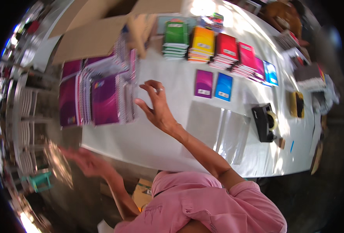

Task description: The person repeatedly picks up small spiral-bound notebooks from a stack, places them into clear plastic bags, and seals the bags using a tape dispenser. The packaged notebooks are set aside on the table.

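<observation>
My right hand (158, 110) is over the white table (156, 143), its fingers apart and bent, with nothing in them. It is just right of several stacks of large purple spiral notebooks (106, 95), apart from them. Off the table's near left edge is my left hand (87, 162), blurred by motion; its fingers look stretched out and hold nothing that I can see. Right of my right hand lie a small purple spiral notebook (204, 83) and a small blue spiral notebook (223, 86), side by side.
Behind the purple stacks stands an open cardboard box (90, 37). Along the back are stacks of green (176, 33), yellow (202, 40) and red (226, 48) notebooks. Clear plastic sheets (218, 132) and a black tape dispenser (263, 122) lie at right. Another person (282, 17) is at the far right.
</observation>
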